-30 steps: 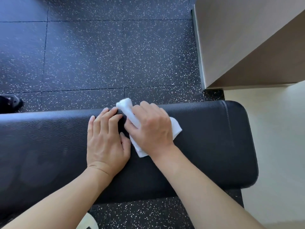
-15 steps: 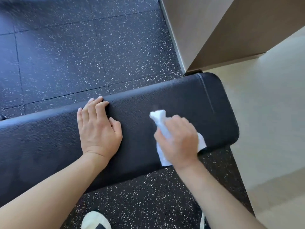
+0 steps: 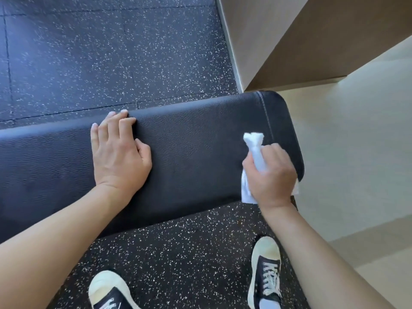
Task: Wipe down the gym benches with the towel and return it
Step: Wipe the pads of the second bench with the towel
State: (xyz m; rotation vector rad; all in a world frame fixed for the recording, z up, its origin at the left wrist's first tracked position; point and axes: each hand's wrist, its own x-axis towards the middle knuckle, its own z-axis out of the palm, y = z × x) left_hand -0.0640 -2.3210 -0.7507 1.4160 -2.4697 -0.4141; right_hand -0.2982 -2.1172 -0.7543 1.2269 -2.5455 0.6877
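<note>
Under you lies a dark floor (image 3: 111, 52) of rubber tiles flecked with white, and to your right it gives way to a pale floor (image 3: 356, 152) beside a beige wall (image 3: 278, 30). Across the middle runs the table (image 3: 196, 152), a long black padded gym bench with a stitched seam near its rounded right end. Your two forearms reach in from the bottom edge. Your left hand (image 3: 120, 157) rests flat on the padding, fingers straight and close together, their tips at the far edge, thumb spread to the side. Your right hand (image 3: 270, 175) is curled tight around the white towel (image 3: 256, 152), bunched in your fist, at the bench's right end near its front edge. One twisted end of the towel pokes out above your thumb, and a flap hangs below your palm over the bench's front edge. Your hands are well apart. Your black-and-white sneakers (image 3: 266, 273) stand on the speckled floor before the bench.
</note>
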